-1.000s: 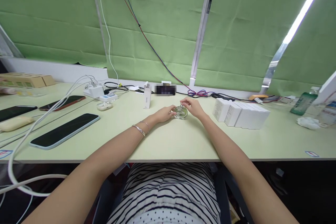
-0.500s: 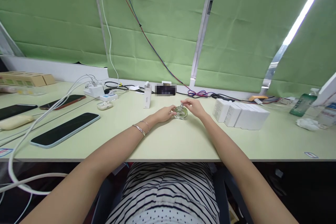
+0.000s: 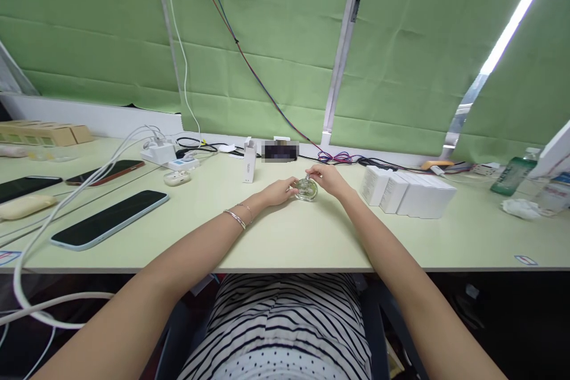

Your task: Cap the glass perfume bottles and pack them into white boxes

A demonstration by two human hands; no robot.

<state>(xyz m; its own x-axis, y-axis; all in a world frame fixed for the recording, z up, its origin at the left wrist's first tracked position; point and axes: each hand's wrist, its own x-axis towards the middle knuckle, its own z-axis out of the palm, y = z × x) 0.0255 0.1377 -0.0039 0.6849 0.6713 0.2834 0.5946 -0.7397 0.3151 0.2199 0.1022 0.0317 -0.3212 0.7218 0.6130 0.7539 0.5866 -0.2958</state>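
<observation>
A round clear glass perfume bottle (image 3: pixel 307 190) with a greenish tint stands on the pale table in front of me. From its left side my left hand (image 3: pixel 280 191) grips the glass body, with thumb and fingers closed at its edge. My right hand (image 3: pixel 327 178) pinches the narrow top of the bottle, fingers together around the neck or cap, which they mostly cover. Behind and to the left, a slim white box (image 3: pixel 250 160) stands upright with its top flap open.
Several white boxes (image 3: pixel 425 196) stand in a row on the right. A phone (image 3: pixel 111 219), an earbud case (image 3: pixel 177 177) and white cables lie on the left. Bundled wires (image 3: pixel 336 158) run along the back wall. At far right is a green bottle (image 3: pixel 514 175).
Both hands stay on the perfume bottle, and their grip looks much the same. The whole view has shifted very slightly.
</observation>
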